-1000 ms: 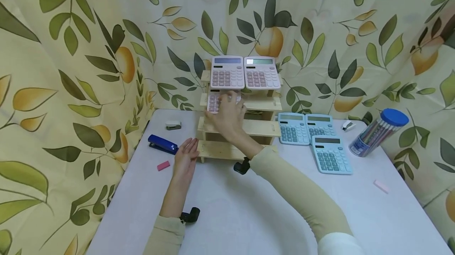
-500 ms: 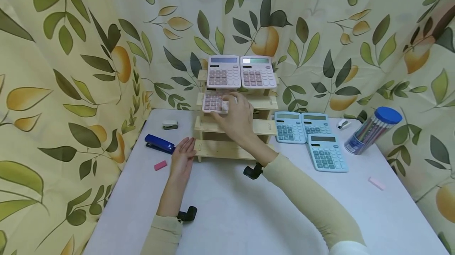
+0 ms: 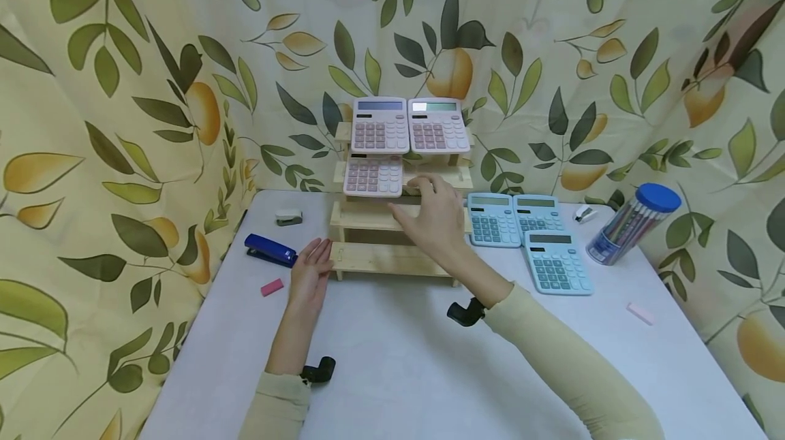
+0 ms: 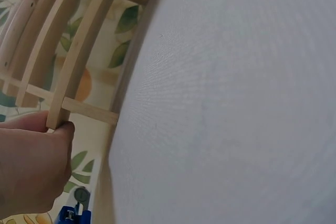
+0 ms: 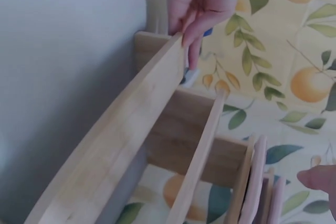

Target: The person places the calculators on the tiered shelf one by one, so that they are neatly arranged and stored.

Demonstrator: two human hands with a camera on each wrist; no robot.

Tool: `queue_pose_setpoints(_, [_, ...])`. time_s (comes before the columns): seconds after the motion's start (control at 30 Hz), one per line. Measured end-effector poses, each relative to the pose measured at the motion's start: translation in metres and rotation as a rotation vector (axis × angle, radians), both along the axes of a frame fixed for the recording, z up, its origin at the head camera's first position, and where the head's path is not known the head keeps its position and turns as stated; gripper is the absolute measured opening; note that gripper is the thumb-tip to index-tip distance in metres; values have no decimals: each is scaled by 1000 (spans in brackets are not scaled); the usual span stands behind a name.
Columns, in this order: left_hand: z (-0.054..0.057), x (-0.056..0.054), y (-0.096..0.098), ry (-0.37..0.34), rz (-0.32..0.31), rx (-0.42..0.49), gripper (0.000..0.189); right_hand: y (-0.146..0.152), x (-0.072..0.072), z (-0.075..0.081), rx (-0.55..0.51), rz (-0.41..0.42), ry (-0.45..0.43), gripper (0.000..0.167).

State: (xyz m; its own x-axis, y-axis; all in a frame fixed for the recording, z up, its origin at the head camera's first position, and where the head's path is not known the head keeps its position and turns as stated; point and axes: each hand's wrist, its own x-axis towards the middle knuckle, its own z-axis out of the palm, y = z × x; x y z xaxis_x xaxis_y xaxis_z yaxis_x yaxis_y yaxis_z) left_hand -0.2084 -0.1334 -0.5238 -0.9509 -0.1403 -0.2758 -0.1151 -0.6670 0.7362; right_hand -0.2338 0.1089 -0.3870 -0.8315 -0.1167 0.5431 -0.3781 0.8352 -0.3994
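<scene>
A stepped wooden display stand [image 3: 392, 259] rises in several tiers at the middle of the table. On its top tier two pink calculators [image 3: 379, 125] sit side by side. A third pink calculator [image 3: 372, 176] rests at the left of the tier below, its top edge hidden. My left hand [image 3: 309, 275] pinches the left end of the lowest board; the left wrist view shows thumb and fingers around that board end [image 4: 59, 114]. My right hand [image 3: 437, 221] holds nothing, its fingers spread and loosely bent, just right of the third calculator and over the lower tiers.
Several things lie around the stand: blue calculators [image 3: 557, 264] and a blue-lidded tub of pencils [image 3: 632, 227] on the right, with a pale pink eraser [image 3: 640, 312]. Left are a blue stapler [image 3: 270, 250], a small white-and-dark item [image 3: 288, 217] and a pink eraser [image 3: 272, 287].
My right hand has let go of the third pink calculator and drawn away to the right and slightly down. The left hand stays at the board end.
</scene>
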Motion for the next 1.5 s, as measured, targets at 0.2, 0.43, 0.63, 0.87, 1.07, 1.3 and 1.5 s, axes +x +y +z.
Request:
queue_pose_setpoints(0.2, [0, 1, 0, 4, -3, 7, 76, 21, 8, -4, -5, 1, 16, 56])
queue_pose_setpoints(0.43, [0, 1, 0, -7, -2, 17, 76, 47, 14, -11, -14, -12, 13, 55])
queue_pose_setpoints(0.63, [-1, -1, -1, -6, -4, 18, 76, 72, 17, -21, -18, -36, 56, 51])
queue_pose_setpoints(0.87, [-1, -1, 0, -10, -3, 3, 74, 105, 20, -35, 6, -104, 18, 47])
queue_pose_setpoints(1.07, [1, 0, 0, -19, -1, 2, 72, 131, 25, -47, 6, -191, -78, 49])
queue_pose_setpoints(1.3, [0, -1, 0, -3, -2, 11, 74, 158, 30, -61, 13, -241, -106, 51])
queue_pose_setpoints(1.5, [-1, -1, -1, 3, -2, 7, 75, 182, 32, -72, 10, -271, -158, 54])
